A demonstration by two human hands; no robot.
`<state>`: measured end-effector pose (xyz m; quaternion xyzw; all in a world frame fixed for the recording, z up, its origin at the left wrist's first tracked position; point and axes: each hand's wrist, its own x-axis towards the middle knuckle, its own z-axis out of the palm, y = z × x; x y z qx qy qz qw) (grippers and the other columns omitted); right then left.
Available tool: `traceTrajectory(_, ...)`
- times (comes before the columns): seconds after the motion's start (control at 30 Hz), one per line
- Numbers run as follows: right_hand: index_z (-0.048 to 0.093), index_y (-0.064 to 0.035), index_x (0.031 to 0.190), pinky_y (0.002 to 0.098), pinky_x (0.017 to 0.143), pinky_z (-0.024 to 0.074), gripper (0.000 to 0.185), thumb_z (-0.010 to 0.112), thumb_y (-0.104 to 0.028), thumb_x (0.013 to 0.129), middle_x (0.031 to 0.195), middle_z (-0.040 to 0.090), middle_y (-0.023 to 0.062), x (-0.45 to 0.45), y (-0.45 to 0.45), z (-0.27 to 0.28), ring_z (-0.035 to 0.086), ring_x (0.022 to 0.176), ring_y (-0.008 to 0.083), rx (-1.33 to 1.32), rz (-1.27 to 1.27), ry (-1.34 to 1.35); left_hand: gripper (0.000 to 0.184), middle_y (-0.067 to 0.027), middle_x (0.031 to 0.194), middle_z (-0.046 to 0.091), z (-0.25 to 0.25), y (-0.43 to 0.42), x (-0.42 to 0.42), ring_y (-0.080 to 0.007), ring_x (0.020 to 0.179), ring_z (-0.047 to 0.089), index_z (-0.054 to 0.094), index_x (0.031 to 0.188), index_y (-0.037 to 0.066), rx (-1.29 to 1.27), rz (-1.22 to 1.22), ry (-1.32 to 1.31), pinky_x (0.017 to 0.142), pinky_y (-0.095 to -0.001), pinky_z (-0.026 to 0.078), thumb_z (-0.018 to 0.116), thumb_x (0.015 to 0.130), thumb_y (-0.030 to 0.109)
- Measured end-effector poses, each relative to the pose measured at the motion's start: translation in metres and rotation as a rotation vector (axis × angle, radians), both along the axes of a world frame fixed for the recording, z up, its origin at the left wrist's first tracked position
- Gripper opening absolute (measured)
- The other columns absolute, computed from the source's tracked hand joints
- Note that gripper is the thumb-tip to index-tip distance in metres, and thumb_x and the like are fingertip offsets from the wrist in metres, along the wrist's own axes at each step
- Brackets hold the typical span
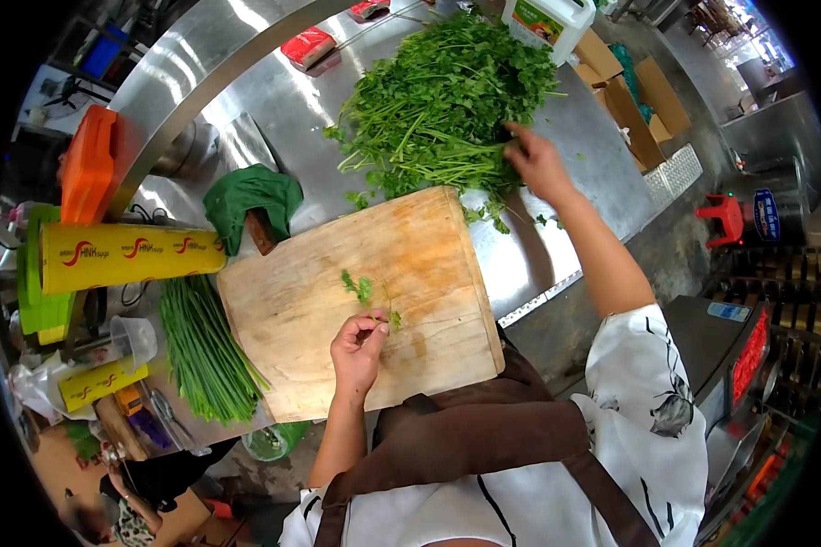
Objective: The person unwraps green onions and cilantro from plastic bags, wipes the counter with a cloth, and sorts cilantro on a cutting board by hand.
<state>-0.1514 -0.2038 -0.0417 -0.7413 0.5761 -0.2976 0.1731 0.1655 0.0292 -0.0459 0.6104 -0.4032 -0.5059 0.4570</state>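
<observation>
At the far left of the frame, an orange container [88,164] stands above a yellow roll [132,258]. Below the roll's right end, a bundle of long green stalks [205,351] lies along the left edge of your wooden cutting board [319,283]. In the lower left corner you have another person [128,497] in view, well apart from your own hands. A green cloth [251,202], with a brown handle [260,232] showing under it, sits by the board's upper left edge.

Near the middle of the frame, your left hand [358,351] is over the board, its thumb and fingertips pinched on a thin leafy sprig [363,290]. At upper centre, the big heap of leafy green herbs [442,91] lies on the metal table [593,155], just beyond the board, with a red packet [307,47] to its left and a white jug [566,23] at its upper right.

Your right hand [536,164] reaches to the heap's right side, fingers at the stems; you can't tell whether they grasp any. Farther right are an open cardboard box [643,123] and a red stool [723,220].
</observation>
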Motion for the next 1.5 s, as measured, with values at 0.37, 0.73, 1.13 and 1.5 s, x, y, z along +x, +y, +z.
traceTrajectory(0.37,0.058,-0.0083,0.114,0.0346,0.085,0.0434,0.031,0.058,-0.013,0.083,0.093,0.063,0.0114,-0.028,-0.007,0.007,0.058,0.087,0.0225,-0.057,-0.088,-0.073,0.010,-0.0113,0.089,0.063,0.028,0.010,0.016,-0.0172,0.079,0.062,0.056,0.096,-0.003,0.068,0.216,0.145,0.073,-0.0315,0.053,0.053,0.087,0.001)
traceTrajectory(0.73,0.066,-0.0103,0.080,0.0404,0.076,0.0407,0.010,0.061,-0.019,0.077,0.070,0.061,0.0062,0.029,-0.007,0.034,0.056,0.069,0.0256,-0.361,-0.055,0.311,0.016,-0.0100,0.090,0.063,0.037,0.007,0.011,-0.0152,0.081,0.060,0.058,0.101,-0.003,0.150,0.251,0.207,0.076,-0.0308,0.053,0.052,0.089,0.004)
traceTrajectory(1.13,0.068,-0.0086,0.087,0.0345,0.073,0.0460,0.029,0.062,-0.035,0.077,0.084,0.065,0.0138,0.024,-0.043,0.024,0.061,0.079,0.0222,0.363,-0.243,0.121,0.014,-0.0125,0.108,0.057,0.036,0.002,0.000,-0.0182,0.096,0.056,0.059,0.099,0.000,0.046,0.217,0.081,0.081,-0.0305,0.048,0.051,0.089,0.007)
traceTrajectory(1.5,0.056,-0.0014,0.075,0.0224,0.060,0.0413,0.015,0.061,-0.014,0.083,0.100,0.061,0.0108,-0.040,0.015,0.058,0.051,0.069,0.0087,0.220,-0.044,-0.684,0.056,-0.0142,0.112,0.047,0.029,-0.018,-0.025,-0.0275,0.102,0.049,0.047,0.115,0.004,0.085,-0.291,-0.804,0.083,-0.0338,0.044,0.072,0.065,0.009)
